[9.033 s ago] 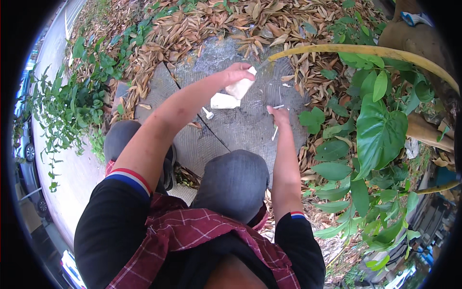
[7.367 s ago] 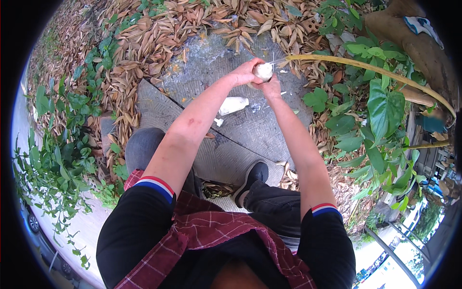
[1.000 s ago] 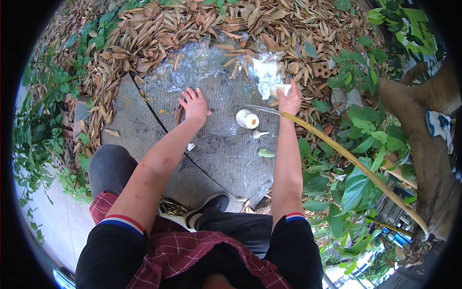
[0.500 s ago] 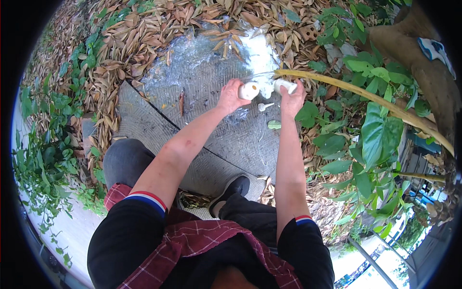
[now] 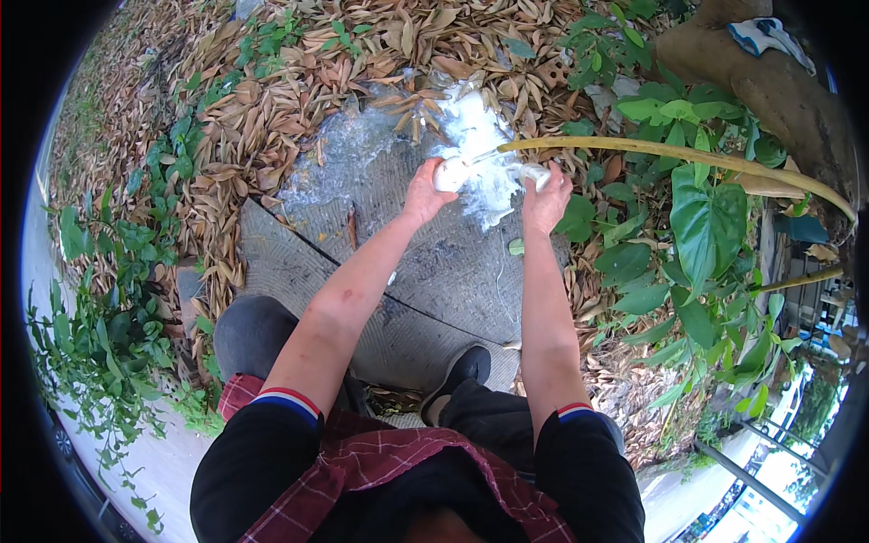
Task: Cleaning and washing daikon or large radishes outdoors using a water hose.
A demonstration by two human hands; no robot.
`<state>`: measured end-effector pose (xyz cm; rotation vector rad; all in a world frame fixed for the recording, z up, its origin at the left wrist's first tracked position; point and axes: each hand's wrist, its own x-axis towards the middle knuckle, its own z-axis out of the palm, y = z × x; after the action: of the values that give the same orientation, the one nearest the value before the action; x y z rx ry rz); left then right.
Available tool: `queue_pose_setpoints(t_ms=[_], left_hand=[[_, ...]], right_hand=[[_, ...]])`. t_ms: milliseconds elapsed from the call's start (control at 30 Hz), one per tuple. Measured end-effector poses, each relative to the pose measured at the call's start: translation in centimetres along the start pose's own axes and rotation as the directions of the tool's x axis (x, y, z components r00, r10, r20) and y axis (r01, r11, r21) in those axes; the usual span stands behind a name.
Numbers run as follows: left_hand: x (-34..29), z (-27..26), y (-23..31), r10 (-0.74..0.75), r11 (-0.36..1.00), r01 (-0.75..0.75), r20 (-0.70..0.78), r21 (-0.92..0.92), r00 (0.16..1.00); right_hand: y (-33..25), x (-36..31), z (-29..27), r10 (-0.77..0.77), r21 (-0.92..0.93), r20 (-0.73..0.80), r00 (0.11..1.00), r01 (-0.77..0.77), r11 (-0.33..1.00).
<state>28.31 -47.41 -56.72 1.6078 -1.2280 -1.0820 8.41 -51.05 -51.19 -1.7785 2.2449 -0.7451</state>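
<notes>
My left hand (image 5: pixel 421 192) is closed round a small white container (image 5: pixel 449 175), its side turned to the water coming from a yellow hose (image 5: pixel 634 145). In my right hand (image 5: pixel 548 204) is a small white cylindrical piece (image 5: pixel 534 174), just below the hose and partly covered by my fingers. The two white pieces are held apart. Foamy white water (image 5: pixel 489 204) spreads between and below my hands over a ridged concrete slab (image 5: pixel 425 271). Beside my left forearm lies a tiny white object (image 5: pixel 392 278), mostly hidden.
Dry brown leaves (image 5: pixel 253 100) cover the ground beyond and left of the slab. Green leafy plants (image 5: pixel 706 231) crowd the right side, below a thick trunk (image 5: pixel 724 68) with a white-and-blue glove (image 5: pixel 769 42) on it. A dark crack (image 5: pixel 308 240) crosses the slab.
The container in my left hand has turned and come into the hose's stream. White water has spread further toward me. The small white nozzle-like piece between my hands has gone from its spot.
</notes>
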Motion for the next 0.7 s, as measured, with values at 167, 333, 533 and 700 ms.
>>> queue_pose_setpoints(t_ms=[167,333,533,700], left_hand=[[0.2,-0.9,1.7,-0.015,0.985,0.008,0.037,0.175,0.999],[0.4,-1.3,1.5,-0.010,0.965,0.008,0.008,0.264,1.000],[0.5,-1.6,-0.6,-0.006,0.989,-0.001,0.048,0.146,0.999],[0.7,-1.8,-1.6,-0.030,0.987,0.014,0.102,0.160,0.994]], right_hand=[[0.5,0.7,-0.6,-0.031,-0.099,0.105,0.994,0.041,0.994],[0.5,-0.2,-0.3,-0.003,-0.187,0.157,0.988,0.033,0.982],[-1.2,-3.4,1.2,0.496,0.833,0.399,0.771,-0.531,0.155],[0.5,-7.3,2.9,0.168,0.657,0.739,0.652,-0.644,-0.393]])
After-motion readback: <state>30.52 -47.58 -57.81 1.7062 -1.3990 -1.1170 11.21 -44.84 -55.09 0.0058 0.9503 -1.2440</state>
